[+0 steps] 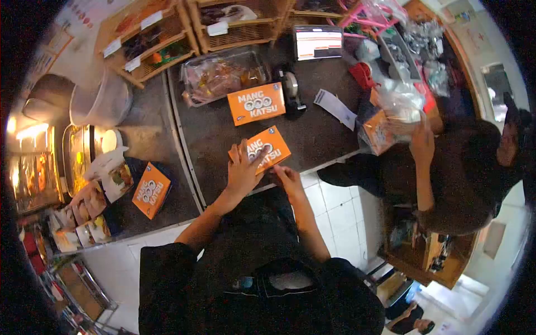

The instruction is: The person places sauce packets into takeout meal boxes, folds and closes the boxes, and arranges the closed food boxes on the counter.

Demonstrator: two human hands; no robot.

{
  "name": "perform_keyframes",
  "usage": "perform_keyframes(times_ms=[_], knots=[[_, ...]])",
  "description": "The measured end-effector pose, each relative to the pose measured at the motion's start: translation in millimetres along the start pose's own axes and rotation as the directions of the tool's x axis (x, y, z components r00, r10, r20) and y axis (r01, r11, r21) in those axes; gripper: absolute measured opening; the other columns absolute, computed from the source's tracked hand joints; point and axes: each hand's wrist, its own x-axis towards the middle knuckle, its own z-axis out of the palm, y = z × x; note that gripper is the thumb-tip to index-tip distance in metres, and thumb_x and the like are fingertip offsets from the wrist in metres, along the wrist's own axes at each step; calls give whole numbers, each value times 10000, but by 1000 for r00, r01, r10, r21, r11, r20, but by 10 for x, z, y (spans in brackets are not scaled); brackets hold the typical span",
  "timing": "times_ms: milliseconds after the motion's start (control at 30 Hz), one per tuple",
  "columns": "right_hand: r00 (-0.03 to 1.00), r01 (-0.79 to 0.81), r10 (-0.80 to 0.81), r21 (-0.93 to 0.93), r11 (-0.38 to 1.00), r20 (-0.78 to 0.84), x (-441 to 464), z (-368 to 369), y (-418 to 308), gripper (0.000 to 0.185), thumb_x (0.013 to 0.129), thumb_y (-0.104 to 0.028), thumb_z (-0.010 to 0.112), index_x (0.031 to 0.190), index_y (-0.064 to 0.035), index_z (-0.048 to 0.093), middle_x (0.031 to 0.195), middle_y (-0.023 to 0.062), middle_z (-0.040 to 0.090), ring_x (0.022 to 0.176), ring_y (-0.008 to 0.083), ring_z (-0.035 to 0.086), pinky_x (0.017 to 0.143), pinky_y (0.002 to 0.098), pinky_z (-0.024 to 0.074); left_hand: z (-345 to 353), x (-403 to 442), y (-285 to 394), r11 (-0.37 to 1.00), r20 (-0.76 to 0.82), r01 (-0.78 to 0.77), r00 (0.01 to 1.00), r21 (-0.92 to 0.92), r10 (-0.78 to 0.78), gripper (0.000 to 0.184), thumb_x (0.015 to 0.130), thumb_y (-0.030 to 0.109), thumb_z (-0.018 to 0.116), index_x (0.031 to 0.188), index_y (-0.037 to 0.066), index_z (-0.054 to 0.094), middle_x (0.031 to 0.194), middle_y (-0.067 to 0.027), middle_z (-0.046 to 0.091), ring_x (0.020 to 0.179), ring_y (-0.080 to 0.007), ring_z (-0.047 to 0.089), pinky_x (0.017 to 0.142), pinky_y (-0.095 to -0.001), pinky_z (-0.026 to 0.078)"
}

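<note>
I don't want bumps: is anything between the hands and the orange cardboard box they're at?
Nothing visible: the left hand lies on the white-lettered orange cardboard box, the right hand at its near edge.

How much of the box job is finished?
The back box and left box look closed. The middle box is in hand: left hand on top, right hand at its edge. Food packs at far left look open, so closing those may be left.
</note>
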Motion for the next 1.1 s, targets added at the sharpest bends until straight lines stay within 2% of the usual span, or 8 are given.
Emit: perform_keyframes(times_ms=[133, 233, 667, 733, 833, 867, 967, 1100], knots=[[984, -174, 176, 103, 979, -6, 94, 19, -26, 314, 899, -362, 769, 826, -77, 658, 857, 81, 726, 742, 142, 696, 630, 301, 580, -98, 140, 127, 993, 119, -9, 993, -115, 22, 786, 772, 305, 796, 1480, 387, 464, 1502, -269, 290, 1339, -552, 316, 873, -575, 551], [970, -243, 244, 39, 969, -19, -19, -114, -181, 336, 898, -387, 763, 927, -75, 639, 941, 86, 718, 828, 177, 713, 725, 327, 598, -167, 237, 230, 984, 150, -16, 988, -176, 43, 719, 750, 349, 802, 1422, 367, 547, 1457, -244, 329, 1308, -509, 352, 893, -581, 535], [805, 458, -196, 377, 805, -560, 192, -1442, -341, 398, 861, -26, 736, 1204, -81, 542, 1139, 59, 632, 955, 221, 662, 796, 364, 609, 430, 1393, 1354, 910, 205, -260, 919, -324, 336, 838, 798, 509, 739, 1522, 240, 413, 1532, -252, 304, 1396, -530, 275, 957, -559, 526], [762, 414, -225, 189, 890, -608, 248, -1557, -277, 429, 904, -67, 701, 1285, -127, 513, 1293, 77, 571, 1118, 231, 586, 799, 374, 578, 634, 1489, 1360, 864, 317, -55, 917, -500, 241, 792, 815, 561, 700, 1496, 251, 443, 1512, -240, 326, 1395, -464, 329, 985, -551, 509], [564, 541, -450, -102, 835, -693, 304, -1566, -164, 290, 895, -89, 714, 1116, -63, 529, 1022, 48, 610, 902, 178, 599, 755, 345, 547, 135, 1465, 1299, 730, 413, 194, 901, -655, 132, 718, 854, 578, 651, 1464, 243, 478, 1531, -215, 322, 1427, -420, 325, 1012, -558, 489], [575, 511, -479, -167, 843, -663, 386, -1675, -88, 207, 921, -122, 690, 1059, -59, 549, 1014, 49, 619, 871, 186, 608, 714, 358, 527, 249, 1406, 1246, 811, 224, -58, 947, -582, 229, 725, 855, 594, 640, 1468, 246, 473, 1553, -210, 300, 1443, -420, 303, 1023, -580, 471], [931, 207, -150, 143, 968, -333, 363, -1853, -126, 246, 949, -160, 653, 1150, -36, 583, 1026, 63, 634, 887, 206, 621, 748, 364, 525, 679, 1371, 1244, 865, 177, -133, 953, -484, 246, 755, 850, 623, 628, 1480, 241, 461, 1601, -198, 240, 1471, -413, 260, 1055, -636, 409], [888, 187, -211, -97, 977, -408, 567, -2224, -702, 295, 951, -144, 636, 1206, -20, 558, 1080, 81, 621, 936, 218, 611, 807, 362, 510, 517, 1191, 1144, 886, 76, -348, 919, -305, 387, 800, 828, 608, 653, 1496, 225, 433, 1610, -186, 234, 1470, -391, 265, 1089, -643, 361]])
